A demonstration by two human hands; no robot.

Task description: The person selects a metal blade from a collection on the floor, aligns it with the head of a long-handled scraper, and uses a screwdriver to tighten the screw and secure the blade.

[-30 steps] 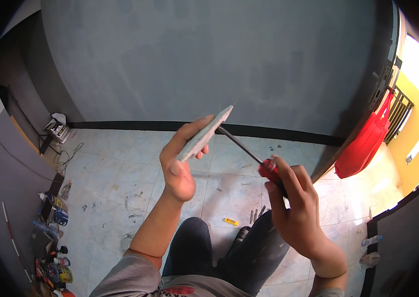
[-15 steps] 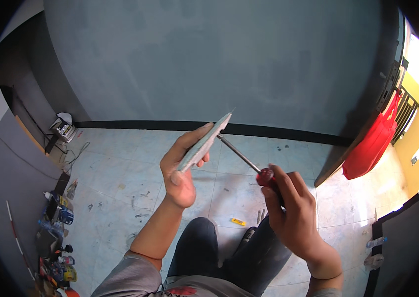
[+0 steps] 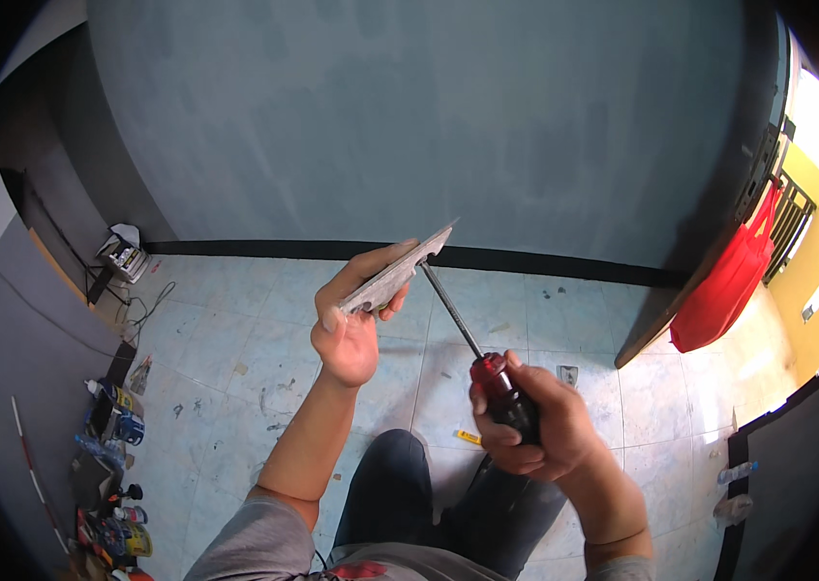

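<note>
My left hand [image 3: 349, 334] is raised in front of me, closed around a flat, pale grey plate [image 3: 392, 281] with a pointed far end and notches along its edge. The plate is tilted, its point up and to the right; its exact kind does not show. In my right hand [image 3: 553, 421] is a screwdriver [image 3: 508, 405] with a red and black handle, gripped by the fingers. Its metal shaft slants up and left, and the tip meets or nearly meets the plate's notched edge close to the pointed end.
Ahead stands a grey wall above pale floor tiles. Bottles and cans [image 3: 124, 421] line the left wall, with a cable [image 3: 148, 308] beyond them. A red bag [image 3: 729, 281] hangs at the right. A small yellow packet [image 3: 469, 437] lies near my knees.
My right hand has turned and moved left, so the screwdriver stands steeper and shows more of its handle. The plate has tilted flatter, showing more of its notched face.
</note>
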